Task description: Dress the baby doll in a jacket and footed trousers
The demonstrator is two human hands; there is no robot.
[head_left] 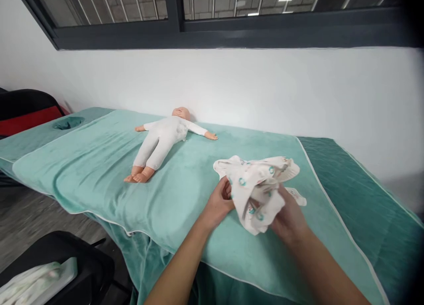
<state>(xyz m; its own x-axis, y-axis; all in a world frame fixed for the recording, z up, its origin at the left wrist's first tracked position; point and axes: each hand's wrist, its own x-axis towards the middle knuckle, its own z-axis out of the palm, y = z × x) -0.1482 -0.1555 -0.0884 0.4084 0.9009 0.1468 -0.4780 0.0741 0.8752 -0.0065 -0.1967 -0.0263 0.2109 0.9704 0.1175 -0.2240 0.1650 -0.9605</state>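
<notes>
Between my two hands is a bunched white baby garment [251, 181] with small teal and orange prints, raised above the bed's near right part. My left hand [221, 200] grips its left edge, thumb and fingers closed on the fabric. On the other side my right hand [289, 214] is closed on the cloth, its fingers partly hidden behind the folds. Part of the garment trails to the right over the sheet. Farther back lies a baby doll [167, 135] on its back, arms spread, with a white cloth body and bare feet toward the near left.
A teal sheet [99, 163] covers the massage bed, which has a face hole [68, 122] at its left end. A black chair [82, 261] stands at the near left with folded cloth [36, 283] on it. Behind the bed rises a white wall [265, 88] below a barred window.
</notes>
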